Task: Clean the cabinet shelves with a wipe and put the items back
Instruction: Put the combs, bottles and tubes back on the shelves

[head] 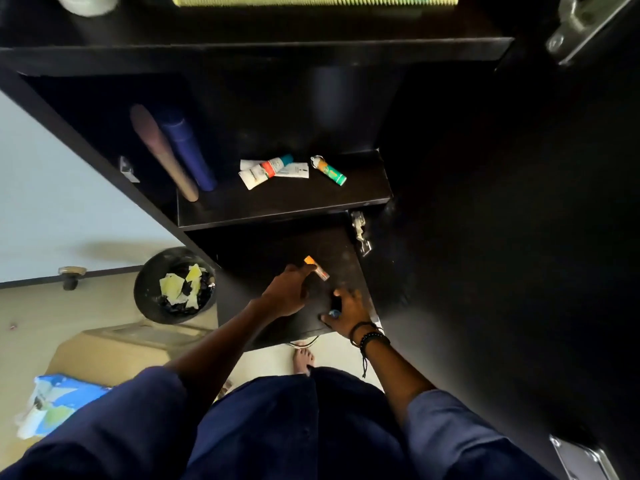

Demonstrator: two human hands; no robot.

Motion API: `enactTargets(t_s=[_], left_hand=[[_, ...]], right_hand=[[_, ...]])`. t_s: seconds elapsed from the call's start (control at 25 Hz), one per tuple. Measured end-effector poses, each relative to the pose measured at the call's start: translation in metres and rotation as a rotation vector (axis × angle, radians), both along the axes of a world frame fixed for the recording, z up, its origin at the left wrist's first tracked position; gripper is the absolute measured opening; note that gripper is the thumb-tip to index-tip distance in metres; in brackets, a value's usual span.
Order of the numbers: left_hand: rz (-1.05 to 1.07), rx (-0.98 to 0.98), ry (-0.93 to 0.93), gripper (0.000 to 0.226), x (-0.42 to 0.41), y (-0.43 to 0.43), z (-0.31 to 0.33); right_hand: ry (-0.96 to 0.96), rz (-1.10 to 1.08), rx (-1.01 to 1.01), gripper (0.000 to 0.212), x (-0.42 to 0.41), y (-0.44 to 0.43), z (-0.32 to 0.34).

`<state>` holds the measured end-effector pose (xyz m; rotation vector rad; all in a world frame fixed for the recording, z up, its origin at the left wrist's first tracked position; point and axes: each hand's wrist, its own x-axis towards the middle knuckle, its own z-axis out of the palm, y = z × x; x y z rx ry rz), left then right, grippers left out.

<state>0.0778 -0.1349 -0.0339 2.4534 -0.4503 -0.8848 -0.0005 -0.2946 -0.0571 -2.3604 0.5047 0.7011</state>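
Cabinet shelves (277, 202) of dark wood stood open below the head camera, with the door (502, 237) swung out on the right. On the middle shelf lay a small cluster of white tubes (273, 169), overlapping one another, and just beside them to the right a small orange-and-green bottle (329, 169) on its side. Against the left wall of the same shelf leaned a tan roll (162, 154) and a dark blue roll (188, 150), touching each other. The lower shelf (311, 244) carried both hands. The left hand (287, 292) reached forward, its grip closed on a small orange-tipped tube (317, 268) held at the fingertips and tilted just above the shelf. The right hand (348, 311), with dark bead bracelets (369, 336) at the wrist, rested near the front edge of that shelf, fingers curled about a small dark object with a pale blue end (334, 312); what the object was could not be told. No wipe could be made out in either hand. Left of the cabinet stood a black bin (175, 285) holding crumpled yellow paper. A blue-and-white bag (55, 400) lay on the floor at lower left, and one bare foot (304, 358) showed below the cabinet.
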Motion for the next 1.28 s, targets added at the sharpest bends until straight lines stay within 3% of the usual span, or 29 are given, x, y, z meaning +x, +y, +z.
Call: enactTargets(t_s=[0.12, 0.28, 0.52, 0.64, 0.76, 1.0, 1.28], left_hand=[[-0.118, 0.039, 0.045, 0.066, 0.009, -0.024, -0.029], [-0.165, 0.077, 0.082, 0.058, 0.021, -0.047, -0.065], [0.039, 0.091, -0.057, 0.024, 0.018, -0.052, -0.076], [0.104, 0.040, -0.104, 0.015, 0.009, -0.041, -0.054], [0.217, -0.130, -0.153, 0.014, -0.004, -0.023, -0.020], [0.488, -0.561, -0.312, 0.050, -0.026, 0.028, 0.072], [0.551, -0.683, -0.582, 0.044, -0.019, 0.074, 0.159]], right_hand=[[0.033, 0.096, -0.020, 0.060, -0.006, 0.001, -0.019], [-0.031, 0.129, -0.060, 0.040, -0.006, -0.008, -0.034], [-0.103, -0.006, -0.034, 0.043, -0.005, -0.023, -0.030], [-0.179, -0.119, 0.000, 0.041, 0.000, -0.020, -0.012], [-0.339, -0.198, 0.065, 0.038, 0.014, -0.010, 0.015], [-0.653, -0.319, 0.295, 0.043, 0.040, 0.019, 0.090], [-0.935, -0.212, 0.395, 0.037, 0.064, 0.068, 0.173]])
